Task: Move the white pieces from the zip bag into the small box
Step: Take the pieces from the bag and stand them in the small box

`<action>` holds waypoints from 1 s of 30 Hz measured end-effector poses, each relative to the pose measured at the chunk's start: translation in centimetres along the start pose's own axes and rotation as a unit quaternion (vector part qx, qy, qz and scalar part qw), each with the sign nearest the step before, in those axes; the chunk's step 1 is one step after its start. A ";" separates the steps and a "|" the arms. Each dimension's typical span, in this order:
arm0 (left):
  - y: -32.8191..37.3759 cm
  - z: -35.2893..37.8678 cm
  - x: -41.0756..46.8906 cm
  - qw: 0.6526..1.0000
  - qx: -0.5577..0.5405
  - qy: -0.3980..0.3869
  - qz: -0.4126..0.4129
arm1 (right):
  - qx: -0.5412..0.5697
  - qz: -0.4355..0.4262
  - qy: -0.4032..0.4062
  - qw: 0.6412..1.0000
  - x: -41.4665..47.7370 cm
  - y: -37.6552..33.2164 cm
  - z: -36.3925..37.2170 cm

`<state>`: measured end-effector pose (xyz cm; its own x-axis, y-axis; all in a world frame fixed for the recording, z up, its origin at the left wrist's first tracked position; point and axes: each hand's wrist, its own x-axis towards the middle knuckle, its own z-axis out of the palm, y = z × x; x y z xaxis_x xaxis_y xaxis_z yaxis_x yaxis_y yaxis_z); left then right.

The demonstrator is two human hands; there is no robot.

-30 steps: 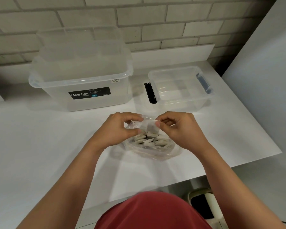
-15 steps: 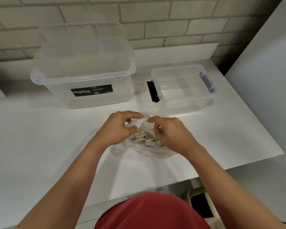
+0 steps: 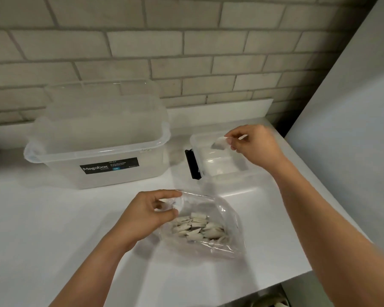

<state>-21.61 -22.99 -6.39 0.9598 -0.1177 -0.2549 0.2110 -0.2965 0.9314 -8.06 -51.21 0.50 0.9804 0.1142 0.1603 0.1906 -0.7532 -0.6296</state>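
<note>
We see a clear, crinkled zip bag (image 3: 211, 224) lying on the smooth white table (image 3: 53, 218) toward its near edge, its mouth turned toward the far edge and held open. Inside it lies a heap of flat, pale, wedge-shaped white pieces (image 3: 196, 227), overlapping one another. Our left hand (image 3: 145, 214) pinches the bag's rim between thumb and fingers at the mouth's left corner, wrist bent, forearm coming in from the near edge.

Our right hand (image 3: 256, 145) reaches out over the small box (image 3: 220, 161), a clear plastic tub with a black latch (image 3: 192, 164) on its left end, standing toward the table's far right corner. Thumb and forefinger are closed on a single white piece (image 3: 220, 143), which hangs above the box's open top; the motion blur leaves its outline soft.

To the left of the small box, near the far edge, stands a larger translucent bin (image 3: 98, 149) with a dark "Megabox" label (image 3: 109, 165) on its front wall. A grey brick wall (image 3: 164, 52) rises behind the table.
</note>
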 end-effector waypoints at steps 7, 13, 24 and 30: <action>1.2 3.7 0.0 0.990 -0.124 -0.043 -0.050 | -0.072 0.024 -0.203 0.976 6.7 2.9 4.2; 1.0 4.8 0.9 0.998 -0.037 0.007 -0.044 | -0.100 0.028 -0.274 0.956 8.7 4.1 7.1; 1.6 5.7 1.6 0.999 -0.007 0.019 -0.043 | -0.166 0.031 -0.250 0.953 9.7 4.5 10.4; 1.4 5.3 1.8 0.998 -0.003 0.026 -0.049 | -0.240 0.036 -0.200 0.949 9.6 4.4 10.9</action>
<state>-20.62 -28.68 -6.90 0.9427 -0.0393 -0.3313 0.3053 -0.2988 0.9042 2.76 -46.35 -8.96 0.9486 0.2157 -0.2317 0.1722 -0.9657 -0.1943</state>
